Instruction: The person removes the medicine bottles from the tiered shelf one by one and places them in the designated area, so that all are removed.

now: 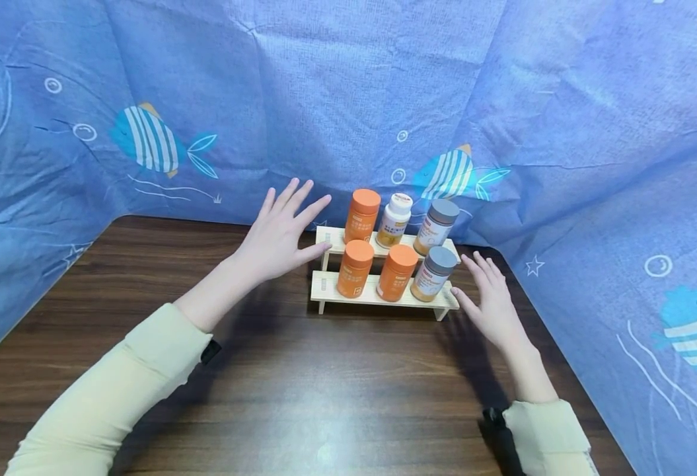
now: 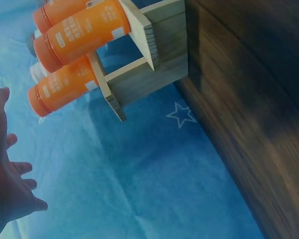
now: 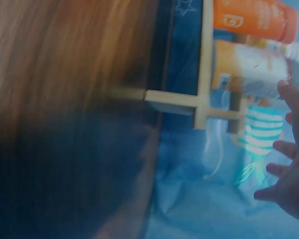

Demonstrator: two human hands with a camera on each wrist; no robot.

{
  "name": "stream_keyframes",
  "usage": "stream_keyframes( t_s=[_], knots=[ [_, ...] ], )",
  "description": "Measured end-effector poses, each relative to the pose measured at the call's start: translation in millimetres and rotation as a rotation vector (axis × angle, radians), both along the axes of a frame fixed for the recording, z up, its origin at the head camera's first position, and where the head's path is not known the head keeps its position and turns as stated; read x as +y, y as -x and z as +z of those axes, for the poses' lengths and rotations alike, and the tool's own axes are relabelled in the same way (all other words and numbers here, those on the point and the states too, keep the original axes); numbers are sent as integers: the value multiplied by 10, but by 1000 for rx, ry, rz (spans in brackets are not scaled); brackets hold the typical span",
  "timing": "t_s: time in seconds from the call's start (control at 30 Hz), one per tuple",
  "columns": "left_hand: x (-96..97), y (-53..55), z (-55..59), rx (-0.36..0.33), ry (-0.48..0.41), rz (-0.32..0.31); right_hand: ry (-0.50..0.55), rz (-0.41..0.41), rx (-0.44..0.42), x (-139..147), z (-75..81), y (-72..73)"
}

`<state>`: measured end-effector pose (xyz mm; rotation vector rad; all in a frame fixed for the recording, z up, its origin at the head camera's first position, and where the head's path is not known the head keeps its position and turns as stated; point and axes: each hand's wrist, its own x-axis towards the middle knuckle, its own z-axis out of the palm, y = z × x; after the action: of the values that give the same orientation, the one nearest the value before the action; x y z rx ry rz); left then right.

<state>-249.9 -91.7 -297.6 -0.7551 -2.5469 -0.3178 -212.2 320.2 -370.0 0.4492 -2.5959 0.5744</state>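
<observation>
A two-tier wooden rack stands toward the back of the table. Its lower shelf bears two orange bottles, a left one and a middle one, and a grey-capped bottle. On the upper shelf are another orange bottle, a white bottle and a second grey-capped bottle. My left hand hovers with spread fingers at the rack's left end, holding nothing. Beyond the right end, my right hand is likewise spread and holds nothing.
The dark wood table extends in front of the rack and to its left. A blue cloth printed with fish hangs behind and along both sides. Beside the rack's right end, the cloth comes close to the table edge.
</observation>
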Motion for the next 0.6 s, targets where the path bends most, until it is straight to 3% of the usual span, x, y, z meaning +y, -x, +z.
stream_keyframes(
  t_s=[0.33, 0.6],
  knots=[
    [256, 241, 59, -94, -130, -34, 54, 77, -60, 144, -258, 231],
    [454, 440, 71, -168, -204, -46, 47, 96, -121, 232, -367, 368]
  ],
)
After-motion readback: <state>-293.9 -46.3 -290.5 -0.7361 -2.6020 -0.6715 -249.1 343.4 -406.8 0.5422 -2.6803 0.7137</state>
